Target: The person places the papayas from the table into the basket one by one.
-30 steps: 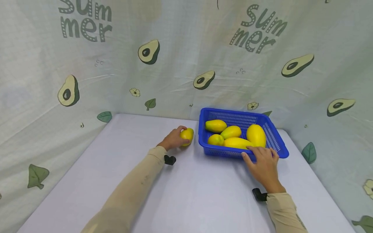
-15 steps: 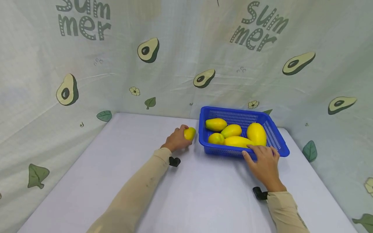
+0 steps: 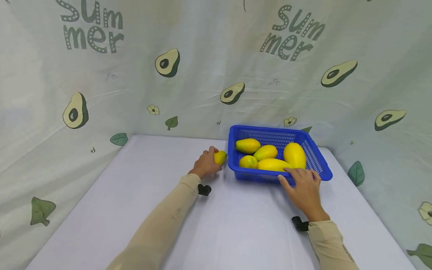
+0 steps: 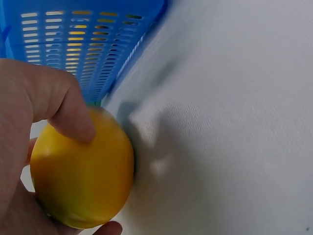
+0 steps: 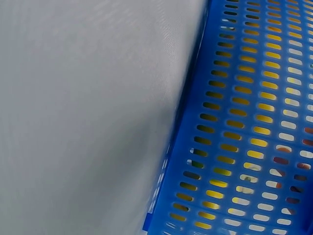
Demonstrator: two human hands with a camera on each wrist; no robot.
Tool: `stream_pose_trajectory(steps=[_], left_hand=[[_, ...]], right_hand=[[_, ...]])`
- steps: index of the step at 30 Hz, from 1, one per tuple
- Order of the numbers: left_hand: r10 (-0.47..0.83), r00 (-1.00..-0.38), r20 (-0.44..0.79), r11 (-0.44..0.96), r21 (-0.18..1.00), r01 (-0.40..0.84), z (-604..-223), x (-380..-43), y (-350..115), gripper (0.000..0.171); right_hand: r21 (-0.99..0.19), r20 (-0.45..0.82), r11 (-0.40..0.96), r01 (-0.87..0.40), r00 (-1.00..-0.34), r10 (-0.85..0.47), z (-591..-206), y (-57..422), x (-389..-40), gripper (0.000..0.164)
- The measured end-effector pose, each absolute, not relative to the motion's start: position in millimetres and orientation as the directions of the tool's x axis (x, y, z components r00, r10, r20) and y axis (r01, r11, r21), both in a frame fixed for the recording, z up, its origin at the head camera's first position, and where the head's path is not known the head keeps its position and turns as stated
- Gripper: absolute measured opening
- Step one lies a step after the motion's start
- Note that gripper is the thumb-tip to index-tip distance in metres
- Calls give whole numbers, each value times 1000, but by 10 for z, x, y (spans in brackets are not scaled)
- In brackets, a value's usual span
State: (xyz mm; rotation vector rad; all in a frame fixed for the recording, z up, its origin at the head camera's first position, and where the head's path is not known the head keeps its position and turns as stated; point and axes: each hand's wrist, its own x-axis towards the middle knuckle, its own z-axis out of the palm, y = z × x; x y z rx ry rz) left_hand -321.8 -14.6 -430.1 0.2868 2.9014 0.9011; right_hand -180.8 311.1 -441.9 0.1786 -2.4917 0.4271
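Note:
My left hand (image 3: pixel 206 164) holds a yellow mango-like fruit (image 3: pixel 220 157) with a greenish tip, close beside the left wall of a blue plastic basket (image 3: pixel 256 173). In the left wrist view, the thumb and fingers curl round the smooth orange-yellow fruit (image 4: pixel 85 171), and the basket's slotted wall (image 4: pixel 88 41) stands just beyond it. Several similar yellow fruits (image 3: pixel 270 164) lie inside the basket. At the front rim, toward the right, my right hand (image 3: pixel 305 191) grips the basket, fingers over the edge and thumb outside. Only the slotted wall (image 5: pixel 239 117) fills the right wrist view's right side.
The basket stands near the back right of a table covered in white cloth (image 3: pixel 162 165). Behind and to the sides hangs a pale curtain (image 3: pixel 195 75) printed with avocados and leaves. Black wrist mounts (image 3: pixel 204 189) sit under both wrists.
My left hand has moved a little right with the fruit, closer to the basket's left wall. The right hand stays at the basket's front rim. The head view has shifted slightly.

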Motion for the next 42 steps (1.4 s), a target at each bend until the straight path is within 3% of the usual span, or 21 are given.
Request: stream_pose_trajectory(steps=[14,23,28,33,38,42], left_hand=[[140,-990,-32,802,589,94,-4309,-3223,-153,68],[125,-992,-34,738,672,70,-4348,-3251,-217,72],[160,-987,-31,635,769,78,-4417,-3279,-312,71],[126,-989,-81,488,873,-9,-4442,-3335,-373,71],[120,-989,-86,289,956,-48,-4325,-3352,-397,68],[153,-986,-69,226,974,-33,-4171,-3354,-408,68]], right_hand=[[-255,578,944,-209,-816,-24,-4407,3102,-1801,42],[-257,592,940,-226,-805,-32,-4407,3119,-1832,42],[-254,597,940,-228,-802,-33,-4425,3117,-1831,41],[-259,598,939,-227,-801,-28,-4444,3122,-1817,40],[-256,600,938,-235,-799,-36,-4437,3126,-1827,41],[-254,603,936,-243,-796,-43,-4406,3136,-1845,41]])
